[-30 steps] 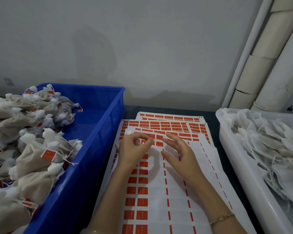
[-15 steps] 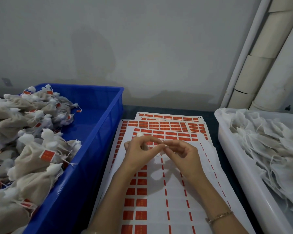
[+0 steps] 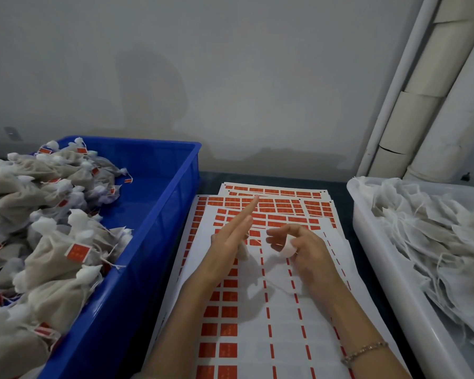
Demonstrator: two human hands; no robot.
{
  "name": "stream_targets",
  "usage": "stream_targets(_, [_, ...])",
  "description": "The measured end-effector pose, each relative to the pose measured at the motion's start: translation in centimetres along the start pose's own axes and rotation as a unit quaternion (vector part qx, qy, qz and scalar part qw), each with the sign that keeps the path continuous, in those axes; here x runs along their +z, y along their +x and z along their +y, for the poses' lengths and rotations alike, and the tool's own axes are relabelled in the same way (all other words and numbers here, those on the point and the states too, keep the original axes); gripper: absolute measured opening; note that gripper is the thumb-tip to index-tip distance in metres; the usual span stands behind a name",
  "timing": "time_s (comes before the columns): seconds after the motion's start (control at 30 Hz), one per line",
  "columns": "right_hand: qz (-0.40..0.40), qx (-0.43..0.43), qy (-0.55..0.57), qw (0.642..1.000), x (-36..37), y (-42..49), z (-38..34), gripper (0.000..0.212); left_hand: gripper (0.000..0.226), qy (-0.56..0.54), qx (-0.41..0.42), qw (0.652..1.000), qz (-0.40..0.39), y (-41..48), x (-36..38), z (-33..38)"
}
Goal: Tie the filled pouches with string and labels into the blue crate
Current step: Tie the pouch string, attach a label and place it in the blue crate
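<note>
The right hand (image 3: 309, 250) has a closed grip, fingers curled and pinching a small white piece (image 3: 288, 247). The left hand (image 3: 227, 242) points straight fingers away and rightward; whether it holds the white bit (image 3: 243, 252) under its palm, I cannot tell. Beneath them lie at least three overlapping label sheets (image 3: 279, 310), long axis running away from the person, red print unreadable, between one blue crate (image 3: 159, 214) heaped with filled pouches (image 3: 52, 258) and one white tub (image 3: 372, 258).

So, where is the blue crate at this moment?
In the head view the blue crate sits at the left, right beside the red label sheets, with tied pouches heaped inside.
</note>
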State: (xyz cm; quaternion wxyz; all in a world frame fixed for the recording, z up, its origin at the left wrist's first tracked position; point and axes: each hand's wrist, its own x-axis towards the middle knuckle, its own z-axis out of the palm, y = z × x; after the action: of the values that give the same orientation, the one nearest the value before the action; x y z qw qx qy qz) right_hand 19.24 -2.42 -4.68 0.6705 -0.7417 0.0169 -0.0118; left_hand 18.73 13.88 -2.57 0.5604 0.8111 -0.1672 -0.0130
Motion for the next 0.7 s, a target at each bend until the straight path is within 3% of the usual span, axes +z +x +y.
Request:
stream_targets(0.1, [-0.063, 0.016, 0.098, 0.993, -0.3, -0.2, 0.1, 0.019, 0.037, 0.022, -0.002, 1.000, -0.006, -0.2, 0.0, 0.1])
stream_targets(0.23, [-0.174, 0.029, 0.127, 0.976, -0.7, -1.0, 0.6, 0.037, 0.026, 0.033, -0.014, 0.999, -0.013, -0.2, -0.2, 0.1])
stream_targets(0.4, [-0.146, 0.013, 0.208, 0.967, -0.8, -1.3, 0.5, 0.042, 0.036, 0.014, -0.018, 1.000, -0.005, -0.4, -0.1, -0.2])
stream_targets(0.7, [-0.089, 0.020, 0.304, 0.948, -1.1, -1.2, -0.2, 0.031, 0.014, -0.028, 0.018, 0.999, 0.019, -0.2, -0.2, -1.2])
